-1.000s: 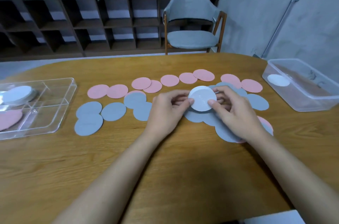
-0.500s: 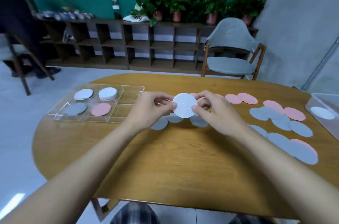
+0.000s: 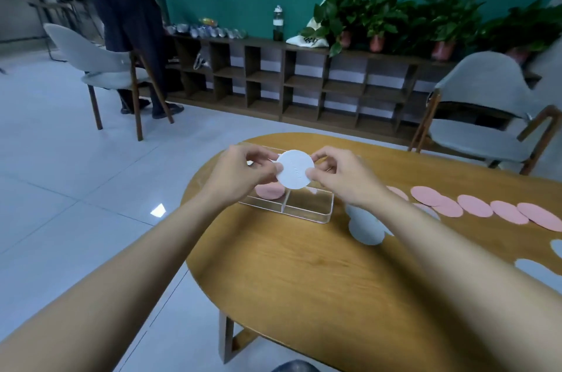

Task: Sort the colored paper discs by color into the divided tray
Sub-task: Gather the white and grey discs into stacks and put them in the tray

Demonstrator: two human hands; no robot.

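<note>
I hold a white disc [image 3: 295, 170] upright between both hands, above the clear divided tray [image 3: 307, 209]. My left hand [image 3: 240, 174] pinches its left edge and my right hand [image 3: 340, 178] pinches its right edge. A pink disc [image 3: 267, 191] lies in a tray compartment below my left hand; the rest of the tray is mostly hidden by my hands. A row of pink discs [image 3: 474, 205] lies on the wooden table [image 3: 304, 274] to the right. Grey-blue discs [image 3: 365, 230] lie under and beside my right forearm.
The tray sits close to the table's rounded left end, with tiled floor beyond the edge. A grey chair [image 3: 483, 116] stands behind the table at right. Another chair [image 3: 100, 67] and a standing person [image 3: 121, 6] are at the far left, before a low shelf [image 3: 304, 88].
My view swung left and both hands carried the white disc leftward, from over the spread discs to above the tray. The grip on the disc stayed the same.
</note>
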